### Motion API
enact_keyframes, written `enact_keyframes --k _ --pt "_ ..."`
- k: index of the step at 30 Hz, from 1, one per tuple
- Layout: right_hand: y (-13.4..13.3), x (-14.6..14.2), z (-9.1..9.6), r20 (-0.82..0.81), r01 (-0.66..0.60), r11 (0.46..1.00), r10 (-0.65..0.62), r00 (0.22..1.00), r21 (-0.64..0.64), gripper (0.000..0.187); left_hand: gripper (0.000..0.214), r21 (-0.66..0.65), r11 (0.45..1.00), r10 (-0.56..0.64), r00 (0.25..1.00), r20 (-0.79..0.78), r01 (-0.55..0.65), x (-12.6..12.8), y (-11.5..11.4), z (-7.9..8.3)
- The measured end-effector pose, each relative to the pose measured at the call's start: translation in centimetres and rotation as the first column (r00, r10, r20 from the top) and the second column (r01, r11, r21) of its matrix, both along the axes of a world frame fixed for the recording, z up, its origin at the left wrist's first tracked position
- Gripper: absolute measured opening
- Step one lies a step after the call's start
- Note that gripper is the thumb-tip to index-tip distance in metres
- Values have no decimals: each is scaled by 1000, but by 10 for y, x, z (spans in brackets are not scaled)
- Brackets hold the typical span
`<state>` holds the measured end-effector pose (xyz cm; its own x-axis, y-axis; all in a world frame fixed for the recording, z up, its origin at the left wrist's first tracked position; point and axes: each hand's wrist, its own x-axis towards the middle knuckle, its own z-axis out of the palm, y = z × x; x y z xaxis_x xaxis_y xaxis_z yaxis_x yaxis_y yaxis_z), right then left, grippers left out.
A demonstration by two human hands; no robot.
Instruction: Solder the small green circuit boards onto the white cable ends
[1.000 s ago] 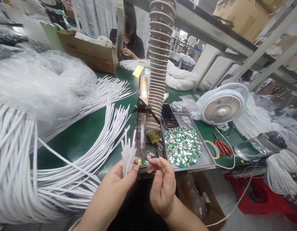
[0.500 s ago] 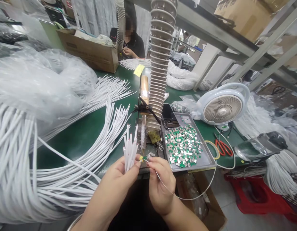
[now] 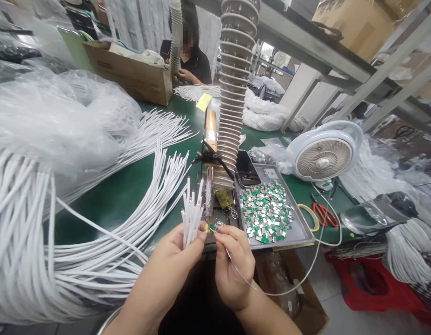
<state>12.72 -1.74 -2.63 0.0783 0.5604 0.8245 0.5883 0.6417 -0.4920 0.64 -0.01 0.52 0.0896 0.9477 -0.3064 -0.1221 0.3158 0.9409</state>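
From my remote feed, the left hand (image 3: 162,267) is closed around a bundle of white cables (image 3: 191,216), their cut ends pointing up, above the edge of a green workbench (image 3: 131,204). The right hand (image 3: 234,267) pinches a thin white wire (image 3: 271,292) between thumb and forefinger, just beside a tiny green-and-silver part (image 3: 213,227). Similar parts lie heaped on a metal tray (image 3: 299,237) nearby. Across the bench, a co-worker (image 3: 190,65) sits with both hands raised.
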Motion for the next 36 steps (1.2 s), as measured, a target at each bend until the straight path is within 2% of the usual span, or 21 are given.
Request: enact_keyframes --k 15,24,29,32,36 --pt "0 -2 1 -19 -23 1000 23 1000 -3 23 23 16 1000 -27 999 21 26 -2 1 -2" --pt "-4 1 -2 -35 -59 997 57 998 -50 25 17 19 1000 -20 999 30 19 -1 0 -6" --pt "-7 5 -6 -67 -116 990 111 992 -76 32 18 39 998 -54 998 -33 55 -6 -3 -12" --pt "-8 5 -6 -108 -131 983 118 987 -127 35 15 78 992 -97 994 -50 100 -9 -6 -14" --pt "-7 3 -4 -94 -96 971 77 993 -219 25 17 104 986 -114 986 -118 127 -15 -9 -17"
